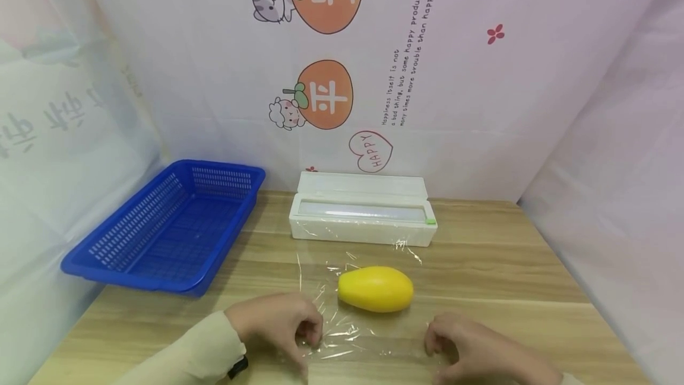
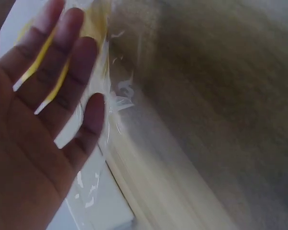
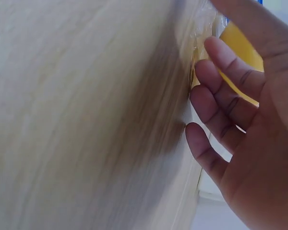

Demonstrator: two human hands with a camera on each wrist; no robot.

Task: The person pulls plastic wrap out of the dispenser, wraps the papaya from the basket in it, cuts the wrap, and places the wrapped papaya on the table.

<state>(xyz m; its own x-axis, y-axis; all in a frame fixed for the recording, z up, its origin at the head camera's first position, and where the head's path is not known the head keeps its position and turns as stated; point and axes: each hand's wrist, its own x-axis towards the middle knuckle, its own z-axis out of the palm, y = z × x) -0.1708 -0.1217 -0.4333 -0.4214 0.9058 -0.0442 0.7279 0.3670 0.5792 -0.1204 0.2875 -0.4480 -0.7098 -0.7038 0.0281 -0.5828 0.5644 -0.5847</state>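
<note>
A smooth yellow papaya-like fruit (image 1: 376, 289) lies on its side on a sheet of clear cling film (image 1: 347, 333). The wrinkled film stretches over the table from a white cling film box (image 1: 363, 233) behind the fruit. My left hand (image 1: 280, 322) is at the film's left side, front left of the fruit, its fingers bent loosely. In the left wrist view its fingers (image 2: 77, 64) are spread apart, with film close beyond their tips. My right hand (image 1: 470, 346) is low over the table, front right of the fruit. Its fingers (image 3: 221, 120) are relaxed, holding nothing visible.
The box's lid (image 1: 360, 184) stands raised at the back, showing the film roll (image 1: 360, 211) and a green slider (image 1: 430, 221). A blue plastic basket (image 1: 227, 242) is on the left. Printed white cloth (image 1: 454, 106) hangs behind the wooden table (image 1: 513, 266).
</note>
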